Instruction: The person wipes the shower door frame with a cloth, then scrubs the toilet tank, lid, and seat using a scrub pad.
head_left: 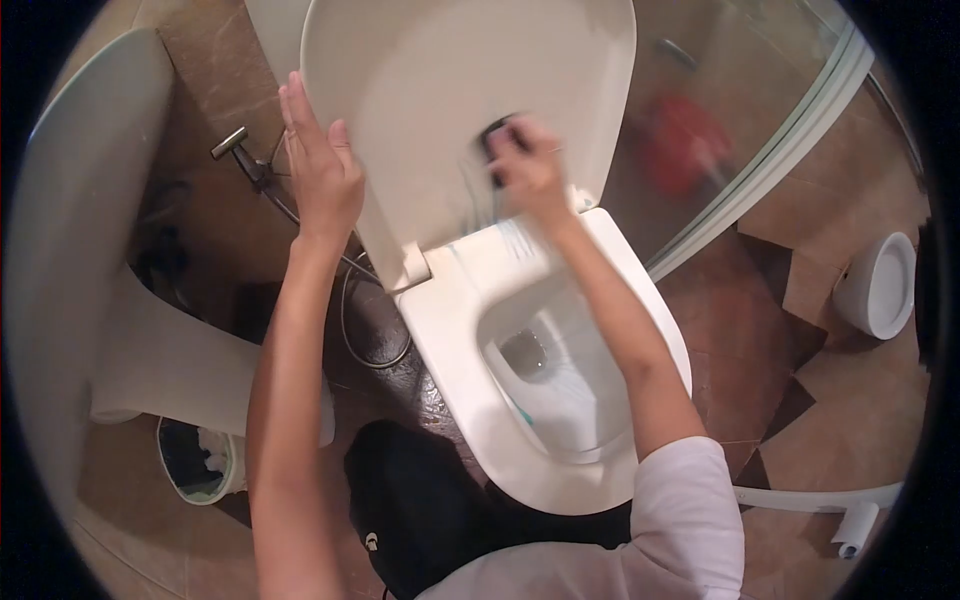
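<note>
The toilet lid stands raised behind the cream toilet seat, which lies down over the bowl. At the lid's left edge is my left hand, fingers stretched out and thumb apart, steadying against it with nothing held. My right hand grips a small dark scrubber against the lower inner face of the lid. Motion blurs that hand, and the scrubber's exact kind is hard to make out. Bluish streaks mark the surface by the hinges, and more run down the lid below the scrubber.
A bidet sprayer and its looped hose hang left of the toilet. Farther left are a white basin and a bin. On the right stand a curved glass shower screen, a blurred red object and a white container.
</note>
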`<state>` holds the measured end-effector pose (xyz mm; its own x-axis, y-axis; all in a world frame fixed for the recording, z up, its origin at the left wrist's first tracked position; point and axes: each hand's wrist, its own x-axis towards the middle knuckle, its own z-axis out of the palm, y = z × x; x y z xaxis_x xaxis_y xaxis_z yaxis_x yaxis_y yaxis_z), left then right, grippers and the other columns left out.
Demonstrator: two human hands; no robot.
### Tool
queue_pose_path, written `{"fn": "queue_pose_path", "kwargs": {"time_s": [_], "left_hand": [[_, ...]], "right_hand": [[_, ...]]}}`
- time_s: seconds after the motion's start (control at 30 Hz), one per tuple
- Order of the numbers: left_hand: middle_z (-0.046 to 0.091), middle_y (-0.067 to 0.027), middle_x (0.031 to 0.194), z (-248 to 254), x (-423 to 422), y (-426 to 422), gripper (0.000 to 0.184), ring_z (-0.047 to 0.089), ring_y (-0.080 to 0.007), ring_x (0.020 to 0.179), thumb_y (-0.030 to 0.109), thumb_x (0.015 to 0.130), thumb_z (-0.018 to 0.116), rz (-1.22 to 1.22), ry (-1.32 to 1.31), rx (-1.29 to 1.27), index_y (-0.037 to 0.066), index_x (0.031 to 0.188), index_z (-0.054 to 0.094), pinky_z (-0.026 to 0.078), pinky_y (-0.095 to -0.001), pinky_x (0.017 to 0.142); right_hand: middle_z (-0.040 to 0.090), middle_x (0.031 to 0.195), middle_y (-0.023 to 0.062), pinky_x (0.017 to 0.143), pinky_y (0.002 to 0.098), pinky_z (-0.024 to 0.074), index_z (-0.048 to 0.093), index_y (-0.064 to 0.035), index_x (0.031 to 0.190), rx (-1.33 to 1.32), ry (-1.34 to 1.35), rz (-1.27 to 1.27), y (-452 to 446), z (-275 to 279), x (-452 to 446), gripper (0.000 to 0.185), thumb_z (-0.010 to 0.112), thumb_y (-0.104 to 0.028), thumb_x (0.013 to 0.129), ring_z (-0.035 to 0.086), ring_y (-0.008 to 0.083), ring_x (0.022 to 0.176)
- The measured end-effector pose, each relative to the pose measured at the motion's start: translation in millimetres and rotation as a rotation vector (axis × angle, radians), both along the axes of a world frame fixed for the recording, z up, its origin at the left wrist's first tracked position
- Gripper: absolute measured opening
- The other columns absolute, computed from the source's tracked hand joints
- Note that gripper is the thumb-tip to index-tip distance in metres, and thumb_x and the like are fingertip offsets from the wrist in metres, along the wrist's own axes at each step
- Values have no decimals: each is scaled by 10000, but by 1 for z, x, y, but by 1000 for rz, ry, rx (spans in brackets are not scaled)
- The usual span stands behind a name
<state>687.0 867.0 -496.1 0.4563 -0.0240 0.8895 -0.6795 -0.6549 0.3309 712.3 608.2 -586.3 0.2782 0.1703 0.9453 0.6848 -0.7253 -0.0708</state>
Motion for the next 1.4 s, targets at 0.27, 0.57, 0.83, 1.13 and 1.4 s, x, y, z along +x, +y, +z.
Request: {"fn": "queue_pose_path", "kwargs": {"time_s": [0.27,0.57,0.83,1.13,1.4], "left_hand": [[226,-235,1464,-3,3,0,622,186,-417,1369,-6,899,407,-43,-33,-22,-10,1440,98,218,-447,1109],[243,-241,1455,-5,4,-2,625,210,-421,1360,-8,894,409,-23,-47,-31,0,1437,101,234,-445,1101],[272,-225,1448,-5,2,-5,625,238,-417,1349,-16,887,415,43,-61,-31,6,1437,117,258,-446,1090],[234,-219,1468,-4,-1,-6,626,241,-402,1353,42,911,412,35,-44,-20,40,1449,93,247,-461,1090],[251,-233,1455,0,-5,1,610,294,-391,1329,71,939,390,99,23,52,70,1455,66,274,-439,1076]], "right_hand": [[543,798,61,753,379,464,648,-76,1105,-282,-115,130,38,3,-11,470,727,-80,642,529,237,848],[564,899,55,741,325,444,667,-69,1083,-147,-157,59,14,43,10,391,738,-59,699,511,206,805],[550,1034,93,692,321,495,637,-75,994,142,323,71,-54,8,-40,308,651,-29,690,569,237,830],[547,1041,146,815,372,468,598,-55,1109,36,865,-132,-52,-29,-78,289,615,-129,830,569,310,963],[563,1024,139,769,445,466,599,-40,991,-262,595,-86,23,-50,-109,195,555,-187,871,578,312,935]]}}
